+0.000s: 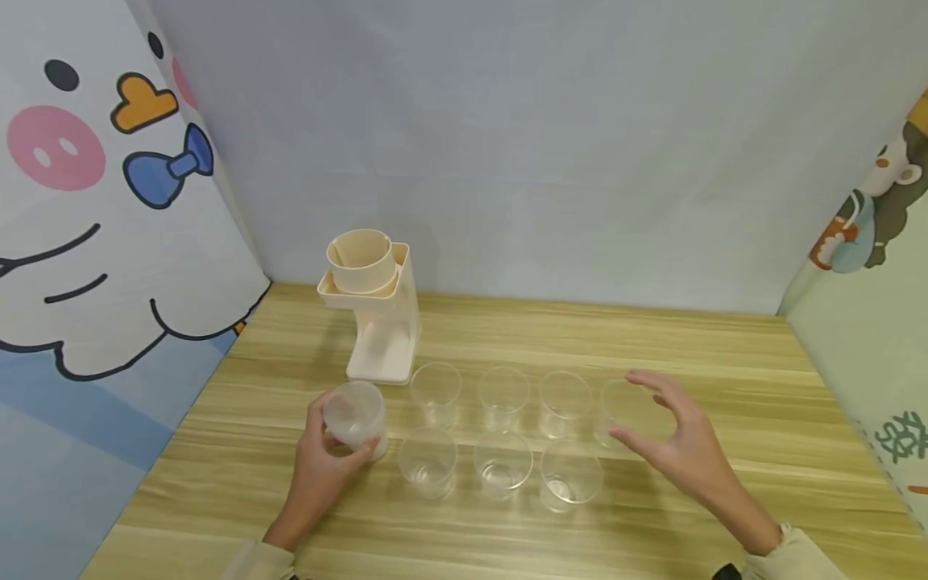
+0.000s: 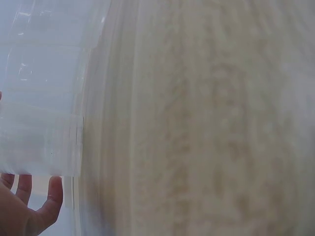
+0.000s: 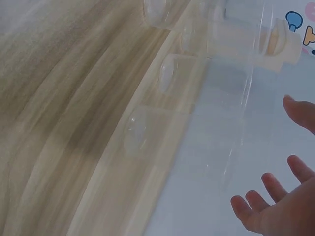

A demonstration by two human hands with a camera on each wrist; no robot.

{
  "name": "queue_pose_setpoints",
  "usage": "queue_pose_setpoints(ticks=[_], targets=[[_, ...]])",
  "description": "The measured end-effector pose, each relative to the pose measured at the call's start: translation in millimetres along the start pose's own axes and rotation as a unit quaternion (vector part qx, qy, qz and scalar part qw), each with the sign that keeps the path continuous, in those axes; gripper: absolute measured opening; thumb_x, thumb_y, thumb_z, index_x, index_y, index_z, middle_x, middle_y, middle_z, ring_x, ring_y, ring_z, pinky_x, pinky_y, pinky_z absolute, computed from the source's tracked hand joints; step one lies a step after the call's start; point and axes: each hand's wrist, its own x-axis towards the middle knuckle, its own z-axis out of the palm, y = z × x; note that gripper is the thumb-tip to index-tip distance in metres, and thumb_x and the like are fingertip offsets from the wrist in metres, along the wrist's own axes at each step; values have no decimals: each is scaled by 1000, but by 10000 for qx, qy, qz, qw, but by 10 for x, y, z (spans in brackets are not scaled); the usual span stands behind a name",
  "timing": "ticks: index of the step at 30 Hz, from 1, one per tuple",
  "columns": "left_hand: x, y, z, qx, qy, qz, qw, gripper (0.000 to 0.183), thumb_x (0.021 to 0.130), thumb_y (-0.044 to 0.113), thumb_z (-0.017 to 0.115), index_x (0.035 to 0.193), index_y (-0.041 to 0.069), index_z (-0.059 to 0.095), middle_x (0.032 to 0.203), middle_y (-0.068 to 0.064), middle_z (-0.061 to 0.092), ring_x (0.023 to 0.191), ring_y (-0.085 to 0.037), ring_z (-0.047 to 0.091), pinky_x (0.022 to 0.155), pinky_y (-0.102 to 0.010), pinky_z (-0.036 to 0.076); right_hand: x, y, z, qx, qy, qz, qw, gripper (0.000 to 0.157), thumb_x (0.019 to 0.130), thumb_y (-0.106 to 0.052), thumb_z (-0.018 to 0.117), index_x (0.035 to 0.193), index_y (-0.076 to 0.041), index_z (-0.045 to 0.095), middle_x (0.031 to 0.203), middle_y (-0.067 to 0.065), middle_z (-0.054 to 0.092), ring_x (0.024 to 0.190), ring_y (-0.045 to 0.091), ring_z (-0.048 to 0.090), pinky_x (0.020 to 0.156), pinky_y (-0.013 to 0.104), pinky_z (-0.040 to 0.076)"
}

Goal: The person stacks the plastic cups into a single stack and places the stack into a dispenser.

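Observation:
On the left of the table, my left hand (image 1: 319, 463) holds a whitish stack of clear plastic cups (image 1: 354, 419), thumb on the near side and fingers round the far side. The left wrist view shows the fingers (image 2: 54, 194) against the side of the stack (image 2: 42, 142). My right hand (image 1: 685, 451) is spread, thumb and fingers apart, beside the rightmost clear cup (image 1: 615, 407) of the back row. Right wrist view: its fingertips (image 3: 241, 206) stand apart from that cup (image 3: 162, 130). Single clear cups, mouths up, stand in two rows between the hands, among them a front-row cup (image 1: 502, 467).
A cream-coloured stand (image 1: 384, 338) with a round open funnel-like top (image 1: 362, 270) stands behind the left hand. The wood-grain table (image 1: 754, 379) meets a pale cloth wall (image 1: 580, 161) at the back. Printed cartoon cloths hang on both sides.

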Motion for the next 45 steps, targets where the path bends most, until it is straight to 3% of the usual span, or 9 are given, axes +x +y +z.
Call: queue_pose_setpoints(ticks=[2, 9, 14, 23, 30, 45], targets=[[3, -34, -2, 8, 8, 16, 10000, 81, 73, 6, 81, 138, 10, 33, 126, -12, 48, 107, -23, 50, 77, -28, 51, -17, 22, -2, -65, 19, 131, 9999, 70, 66, -7, 86, 128, -9, 54, 129, 10, 53, 119, 8, 43, 95, 19, 36], [-12, -40, -6, -16, 56, 58, 10000, 82, 71, 5, 81, 137, 9, 34, 124, -13, 48, 105, -27, 52, 76, -28, 52, -79, 135, 7, 56, -170, 705, 9974, 77, 70, -11, 84, 134, 0, 44, 134, 19, 46, 122, 39, 40, 86, 56, 44], [-20, -42, 14, -8, 17, 97, 10000, 82, 70, 4, 81, 137, 8, 34, 124, -13, 48, 105, -26, 51, 75, -29, 52, -155, 246, 60, 259, -321, 964, 9945, 84, 73, -11, 82, 140, 1, 33, 135, 27, 42, 118, 47, 42, 82, 60, 46], [-25, -38, 26, 18, 8, 129, 9999, 81, 71, 4, 81, 136, 9, 34, 124, -13, 49, 105, -26, 51, 75, -30, 52, -215, 369, 186, 427, -249, 1406, 9888, 82, 76, -10, 79, 140, 2, 28, 130, 27, 45, 113, 44, 48, 80, 45, 51], [-17, -34, 23, -39, 0, 209, 9998, 78, 72, 4, 80, 136, 7, 35, 124, -14, 49, 104, -27, 52, 76, -30, 52, -217, 389, 233, 656, -63, 1549, 9857, 81, 77, -8, 79, 140, 1, 28, 125, 24, 49, 112, 41, 50, 78, 19, 48], [-11, -52, -22, -72, -31, 76, 9999, 81, 72, 5, 80, 138, 9, 33, 125, -14, 47, 102, -30, 55, 76, -31, 52, -223, 358, 225, 670, 338, 1385, 9875, 77, 77, -7, 78, 140, -3, 33, 122, 15, 53, 104, 14, 52, 80, 14, 46]])
